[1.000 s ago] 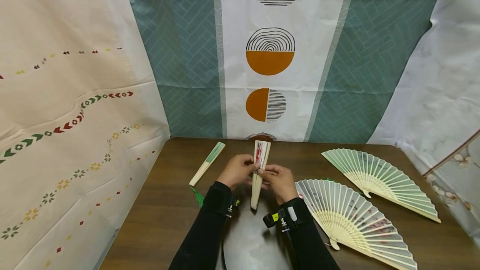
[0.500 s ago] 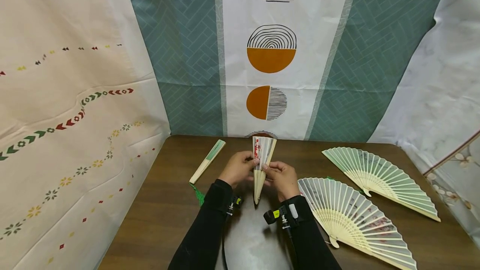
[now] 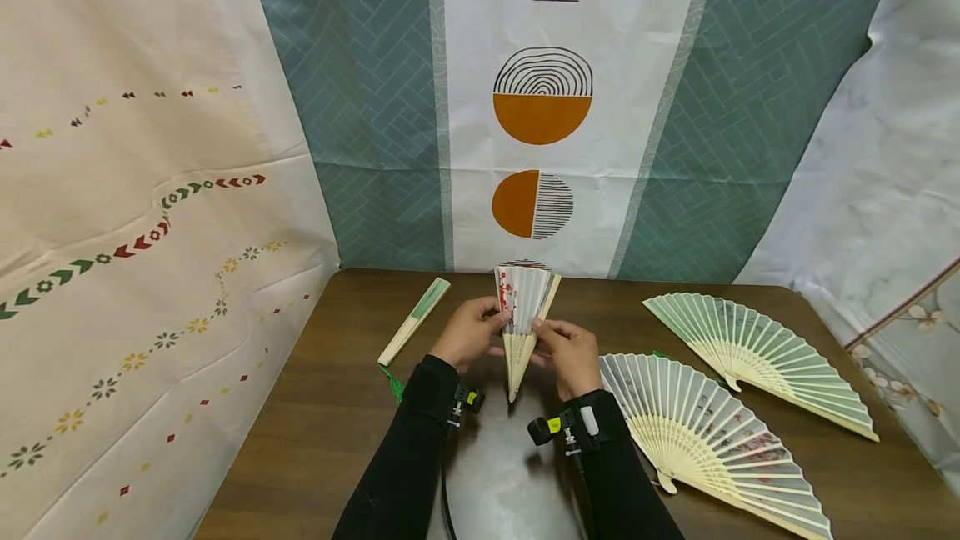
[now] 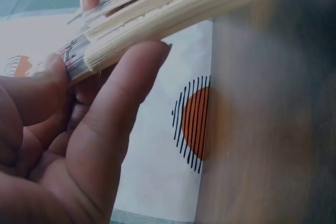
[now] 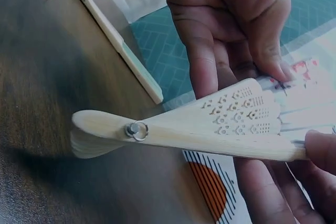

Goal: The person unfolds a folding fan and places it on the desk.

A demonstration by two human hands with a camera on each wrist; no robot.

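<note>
A bamboo folding fan (image 3: 522,312) with white paper and red marks is held upright over the table, spread a little way. My left hand (image 3: 471,330) pinches its left outer slat, and my right hand (image 3: 568,350) pinches the right one. The left wrist view shows the thumb and fingers of the left hand (image 4: 68,129) gripping the stacked slats of the fan (image 4: 173,9). In the right wrist view the fan (image 5: 220,124) shows its rivet and pierced ribs, with the right hand's fingertip (image 5: 321,150) on the outer slat and the left hand (image 5: 231,30) behind.
A shut green fan (image 3: 415,321) with a green tassel lies at the back left of the brown table (image 3: 315,432). Two spread fans lie on the right, one white (image 3: 712,440) and one green (image 3: 757,357). Patterned cloth hangs behind and at both sides.
The fan in my hands has spread wider at the top, from almost folded to a narrow wedge. My hands have moved slightly apart and away from me.
</note>
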